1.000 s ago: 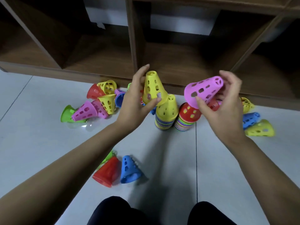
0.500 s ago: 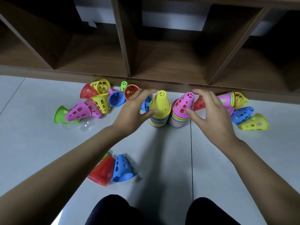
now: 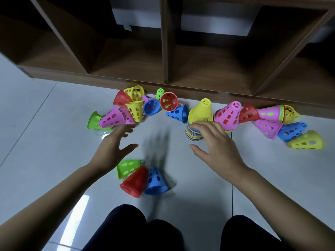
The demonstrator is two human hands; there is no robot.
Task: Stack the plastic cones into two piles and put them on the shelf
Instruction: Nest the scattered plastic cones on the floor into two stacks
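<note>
Gripping nothing on either side: left grip (image 3: pixel 113 145) spread wide, fingertips just short of a pink perforated plastic cone (image 3: pixel 112 118) lying on its side; right grip (image 3: pixel 217 144) splayed flat, fingers seemingly against the striped base of the yellow-topped pile of nested cones (image 3: pixel 200 112). Looks like a fetch for the next loose cone.

Working down in size. First the brown wooden shelf (image 3: pixel 164 51): compartments bare of cones, so leave for later. Then the pale tiled floor (image 3: pixel 45 142): slick-looking, so expect loose cones to skate. Steady the yellow-topped pile with the right grip, without nudging the pink-topped pile (image 3: pixel 228 115) just beside it. Pinch the pink cone near its narrow end, lift clear of the green cone (image 3: pixel 91 121) seemingly touching it, turn mouth down, and lower square over a tip to nest rather than sit cocked.

Hard to read: foot of the pink-topped pile hidden behind the right grip; number of cones per pile uncountable; near trio of green, red and blue cones (image 3: pixel 137 178) smeared by blur; shelf top cut off by the frame; compartment backs too dark to judge.
</note>
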